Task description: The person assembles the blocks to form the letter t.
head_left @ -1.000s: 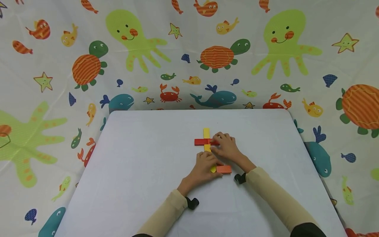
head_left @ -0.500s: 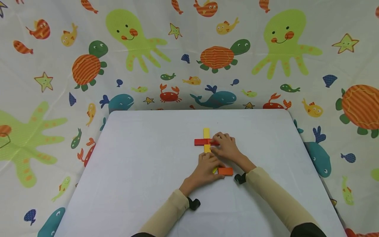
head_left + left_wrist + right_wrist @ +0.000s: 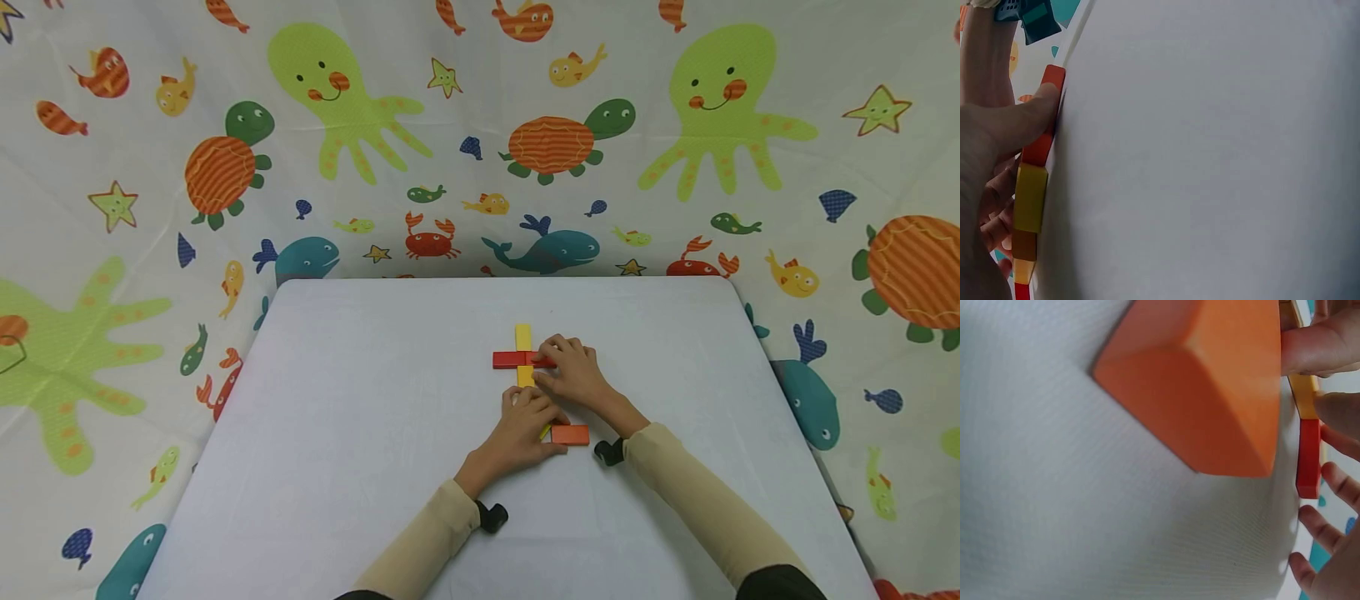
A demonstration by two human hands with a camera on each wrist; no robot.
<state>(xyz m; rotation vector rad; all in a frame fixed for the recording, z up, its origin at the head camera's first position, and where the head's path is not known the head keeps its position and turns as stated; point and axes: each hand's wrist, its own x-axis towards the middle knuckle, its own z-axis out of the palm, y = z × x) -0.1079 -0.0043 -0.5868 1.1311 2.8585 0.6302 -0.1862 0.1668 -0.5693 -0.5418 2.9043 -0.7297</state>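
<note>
My left hand [image 3: 517, 429] grips an orange block [image 3: 572, 435] by its left end. Its thumb lies along the near side in the left wrist view, and a finger shows behind the block in the right wrist view. Beneath that hand a yellow block [image 3: 1030, 199] is mostly hidden from the head view. My right hand [image 3: 576, 372] rests spread at a cross of blocks. Its index finger touches the right red block [image 3: 1308, 459], and its thumb is at the lower yellow block [image 3: 525, 376]. Another red block [image 3: 507, 360] forms the left arm; a yellow block [image 3: 522, 337] forms the top.
The blocks lie on a white table [image 3: 360, 433]. Behind it hangs a cloth [image 3: 465, 108] printed with sea animals. Dark wrist cameras sit below both sleeves, the left wrist camera [image 3: 492, 517] and the right wrist camera [image 3: 609, 452].
My left hand has moved slightly right and nearer, and the orange block has shifted with it; over the last half second it barely moves. My right hand and the cross have stayed in place.
</note>
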